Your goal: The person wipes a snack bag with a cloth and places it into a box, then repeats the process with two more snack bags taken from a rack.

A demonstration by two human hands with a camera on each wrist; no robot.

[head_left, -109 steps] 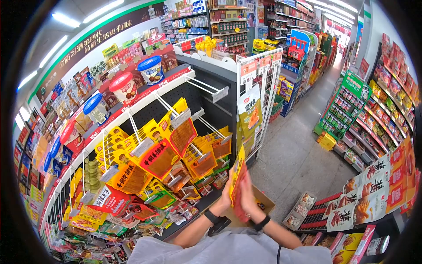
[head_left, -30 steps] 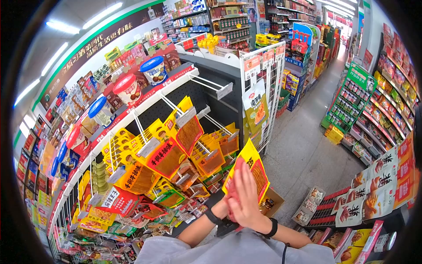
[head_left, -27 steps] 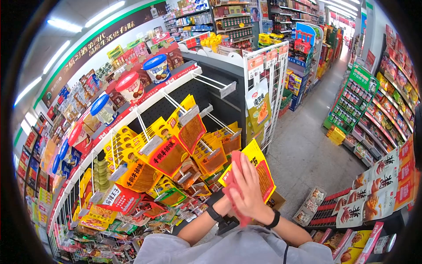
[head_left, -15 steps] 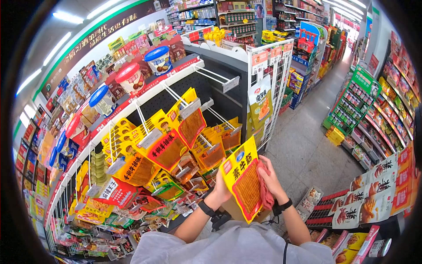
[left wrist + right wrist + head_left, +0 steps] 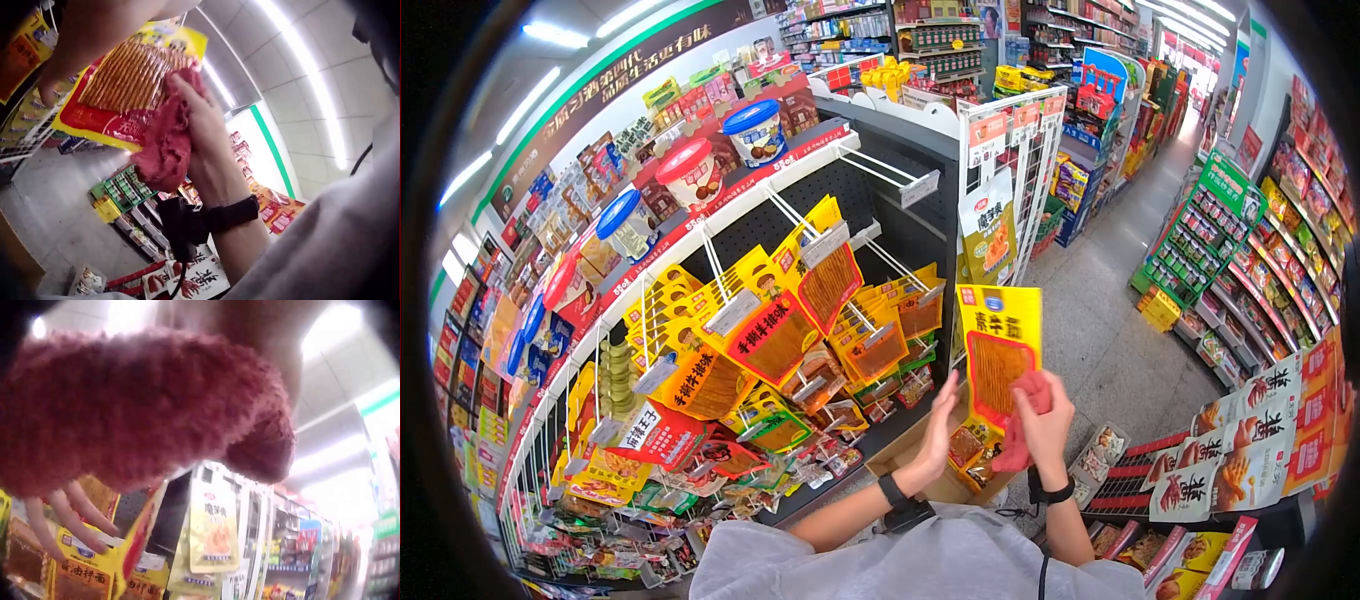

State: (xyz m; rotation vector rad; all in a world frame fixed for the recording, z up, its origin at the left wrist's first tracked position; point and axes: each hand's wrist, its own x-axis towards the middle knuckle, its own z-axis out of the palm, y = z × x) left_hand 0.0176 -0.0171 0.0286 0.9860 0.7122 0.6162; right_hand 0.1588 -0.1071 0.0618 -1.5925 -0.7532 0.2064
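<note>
My right hand [image 5: 1052, 412] grips a crumpled red cloth [image 5: 1017, 430] together with the lower right edge of a yellow snack packet [image 5: 1000, 350]. Upright and facing me, the packet shows brown strips through a red-edged window. In the left wrist view, the right thumb presses the cloth [image 5: 165, 144] against the packet [image 5: 125, 81]. My left hand [image 5: 935, 430] is just left of the packet, fingers straight and holding nothing. Its fingers [image 5: 78, 519] also show below the cloth [image 5: 137, 412], which fills much of the right wrist view.
A cardboard box [image 5: 890, 458] with packets [image 5: 970, 455] inside stands beneath my hands. To the left, hooks on a shelf rack carry yellow packets [image 5: 775, 335], with plastic tubs [image 5: 690, 175] above. A white wire rack [image 5: 1040, 170] borders the aisle; a green stand [image 5: 1200, 230] is farther right.
The hands, earlier pressed together around the packet and cloth, have parted. My left hand has let go leftward, while the packet has turned upright and moved right in my right hand.
</note>
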